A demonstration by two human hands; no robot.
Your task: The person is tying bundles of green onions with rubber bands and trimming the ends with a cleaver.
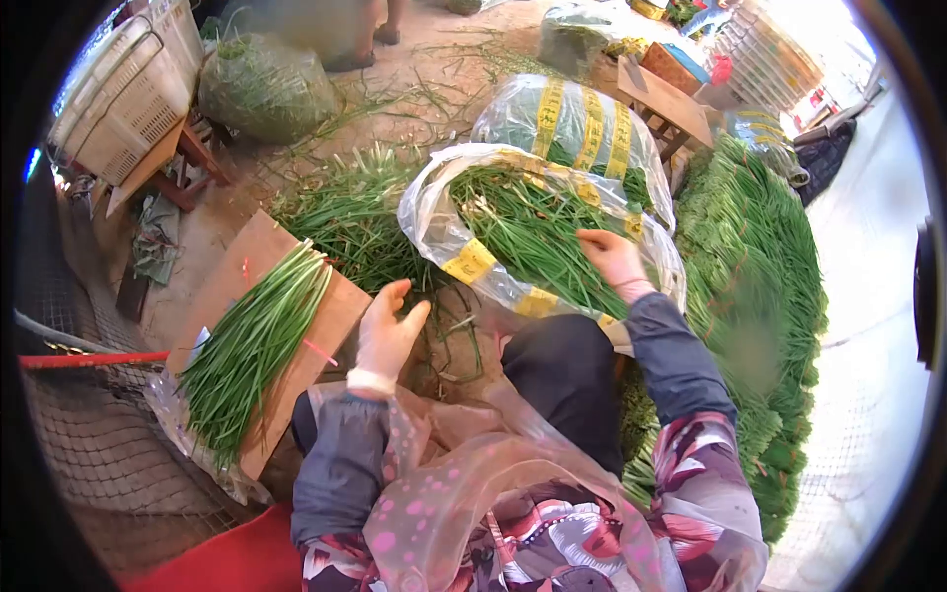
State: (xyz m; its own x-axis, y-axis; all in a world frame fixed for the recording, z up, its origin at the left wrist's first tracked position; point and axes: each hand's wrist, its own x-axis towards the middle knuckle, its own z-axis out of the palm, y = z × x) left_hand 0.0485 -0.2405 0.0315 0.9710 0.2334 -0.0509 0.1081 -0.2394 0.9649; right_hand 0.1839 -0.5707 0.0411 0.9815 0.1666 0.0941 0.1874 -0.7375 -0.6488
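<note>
Currently, left fingers [396, 293] spread, unloaded; right fingers [595, 238]: grasp can't be told; centre-frame greens [523, 222] should be kept aligned.

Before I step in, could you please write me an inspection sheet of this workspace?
Surface: brown board, tilted in view, partly covered.
Work items: long green stalks gathered on the board; more greens in an open plastic bag.
Clutter: loose heap of greens on the ground; scattered stalks beyond.
Grip: left hand open, nothing seen in it; right hand over the bagged greens, contact unclear.
Cables: nothing seen.
Surroundings: white crate far left, netting near left, large stack of greens at right.
</note>
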